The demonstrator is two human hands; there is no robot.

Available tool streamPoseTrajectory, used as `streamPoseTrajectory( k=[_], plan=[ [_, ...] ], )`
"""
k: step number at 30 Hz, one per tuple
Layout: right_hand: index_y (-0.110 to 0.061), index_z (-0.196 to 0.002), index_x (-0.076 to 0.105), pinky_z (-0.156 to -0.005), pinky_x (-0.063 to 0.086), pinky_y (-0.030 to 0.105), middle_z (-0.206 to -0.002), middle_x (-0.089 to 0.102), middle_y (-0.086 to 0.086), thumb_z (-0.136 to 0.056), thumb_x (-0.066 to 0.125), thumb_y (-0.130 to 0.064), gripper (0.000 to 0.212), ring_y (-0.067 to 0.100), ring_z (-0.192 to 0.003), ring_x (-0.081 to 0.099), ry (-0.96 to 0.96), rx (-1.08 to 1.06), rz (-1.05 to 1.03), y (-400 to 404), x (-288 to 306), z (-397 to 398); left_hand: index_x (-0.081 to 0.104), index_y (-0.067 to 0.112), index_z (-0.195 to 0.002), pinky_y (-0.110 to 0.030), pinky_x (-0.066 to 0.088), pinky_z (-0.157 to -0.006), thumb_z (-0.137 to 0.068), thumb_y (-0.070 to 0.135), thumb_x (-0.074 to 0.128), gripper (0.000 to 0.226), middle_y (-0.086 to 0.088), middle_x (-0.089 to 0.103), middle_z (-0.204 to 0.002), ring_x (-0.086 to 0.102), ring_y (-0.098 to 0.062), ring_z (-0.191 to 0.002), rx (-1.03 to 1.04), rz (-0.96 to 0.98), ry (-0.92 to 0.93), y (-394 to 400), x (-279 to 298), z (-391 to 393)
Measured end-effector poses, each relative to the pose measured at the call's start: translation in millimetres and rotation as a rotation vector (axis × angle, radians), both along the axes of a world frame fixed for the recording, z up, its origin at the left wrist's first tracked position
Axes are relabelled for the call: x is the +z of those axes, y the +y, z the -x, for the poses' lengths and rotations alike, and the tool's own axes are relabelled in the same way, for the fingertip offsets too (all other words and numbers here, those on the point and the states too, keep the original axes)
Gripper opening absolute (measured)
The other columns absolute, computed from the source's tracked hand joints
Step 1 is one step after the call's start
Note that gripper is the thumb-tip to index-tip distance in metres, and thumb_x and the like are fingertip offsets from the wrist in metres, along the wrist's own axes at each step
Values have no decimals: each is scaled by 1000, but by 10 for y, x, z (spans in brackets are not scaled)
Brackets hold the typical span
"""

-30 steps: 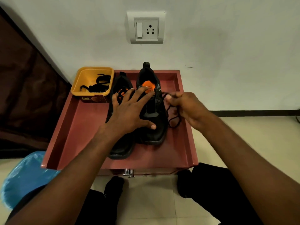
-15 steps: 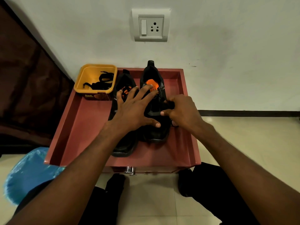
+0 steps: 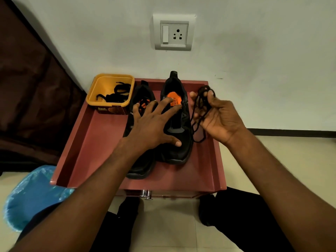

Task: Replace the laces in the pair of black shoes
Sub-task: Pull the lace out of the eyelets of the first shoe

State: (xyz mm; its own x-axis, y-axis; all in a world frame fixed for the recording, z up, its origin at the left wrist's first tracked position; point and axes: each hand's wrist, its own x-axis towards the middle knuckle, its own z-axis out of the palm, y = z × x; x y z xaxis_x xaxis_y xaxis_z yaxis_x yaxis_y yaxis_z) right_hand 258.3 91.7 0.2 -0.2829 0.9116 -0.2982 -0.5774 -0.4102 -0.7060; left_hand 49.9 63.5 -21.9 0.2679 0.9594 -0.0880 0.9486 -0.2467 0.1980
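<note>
**lacefixer99:** Pulled clear now: half a second back the right hand was down against the side of the right shoe, and now the old lace (image 3: pixel 201 110) is bunched up in that right hand (image 3: pixel 221 118), lifted just beside the shoe with loops hanging off the fingers. One tail dangles down near the tray floor. It's thin, round, limp cord, weighs nothing, so it'll flop and tangle the second you loosen up.

**sole_mate:** So is the right grip closed on it?

**lacefixer99:** Yeah, fingers curled round the bundle. Left hand (image 3: pixel 151 124) lies flat, fingers spread, pressing across both shoes, so that grip is open and just steadying. The right shoe (image 3: pixel 179 142) looks lace-free, with the orange tongue label showing. The left shoe (image 3: pixel 140 166) sits touching it; I can't tell how much lace is left in it under the hand.

**sole_mate:** Where would you grab the new ones?

**lacefixer99:** By the stiff tips, I reckon; pinching mid-cord gives you nothing to push through an eyelet. Flat black laces (image 3: pixel 113 95) sit in the yellow tub (image 3: pixel 109 103) at the back left corner of the red tray (image 3: pixel 85 142) that serves as the surface. Soft mesh shoes will squash, so hold them by the sole or heel.
</note>
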Motion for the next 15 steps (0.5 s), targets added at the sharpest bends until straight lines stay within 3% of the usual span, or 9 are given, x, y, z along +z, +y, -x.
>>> streamPoseTrajectory(
  k=[3, 5, 8, 11, 13, 15],
  plan=[
    [-14, -97, 63, -66, 50, 26, -95, 67, 4, -108, 49, -20, 19, 17, -84, 66, 159, 12, 21, -21, 18, 59, 18, 44, -159, -67, 1, -119, -65, 84, 70, 115, 12, 5, -169, 3, -21, -157, 5, -89, -60, 8, 14, -26],
    [-11, -103, 57, -65, 49, 24, -86, 58, 3, -108, 45, -18, 14, 14, -76, 59, 356, 75, -12, -35, 116, 100, 30, 41, -156, -54, 11, -116, -68, 83, 68, 105, 13, 12, -167, 10, -17, -154, 9, -175, -169, -16, 55, -98],
    [-5, -107, 56, -65, 47, 25, -88, 51, 5, -103, 49, -14, 12, 14, -71, 52, 526, 128, -58, -61, 367, 178, 57, 40, -136, -42, 27, -102, -76, 75, 69, 71, 14, 33, -158, 31, -19, -136, -49, -165, -365, -57, 114, -286],
    [-3, -107, 58, -66, 45, 23, -89, 49, 5, -104, 46, -17, 18, 15, -71, 51, 547, 137, -65, -107, 510, 219, 66, 32, -103, -44, 50, -90, -89, 50, 74, 24, 16, 67, -116, 60, -12, -103, -54, 23, -740, -121, 193, -452],
    [-4, -106, 58, -67, 46, 23, -89, 49, 5, -108, 41, -20, 24, 14, -73, 51, 601, 135, -32, -123, 514, 250, 70, 23, -95, -24, 53, -78, -98, 26, 70, 4, 19, 72, -84, 67, 1, -82, -24, 250, -933, -150, 291, -482],
    [-7, -104, 58, -69, 48, 24, -87, 51, 4, -110, 39, -21, 24, 14, -74, 52, 556, 119, -63, -97, 500, 237, 73, 13, -92, -21, 54, -74, -104, 18, 61, 17, 8, 76, -78, 72, -6, -76, -30, 314, -939, -126, 361, -429]
  ],
)
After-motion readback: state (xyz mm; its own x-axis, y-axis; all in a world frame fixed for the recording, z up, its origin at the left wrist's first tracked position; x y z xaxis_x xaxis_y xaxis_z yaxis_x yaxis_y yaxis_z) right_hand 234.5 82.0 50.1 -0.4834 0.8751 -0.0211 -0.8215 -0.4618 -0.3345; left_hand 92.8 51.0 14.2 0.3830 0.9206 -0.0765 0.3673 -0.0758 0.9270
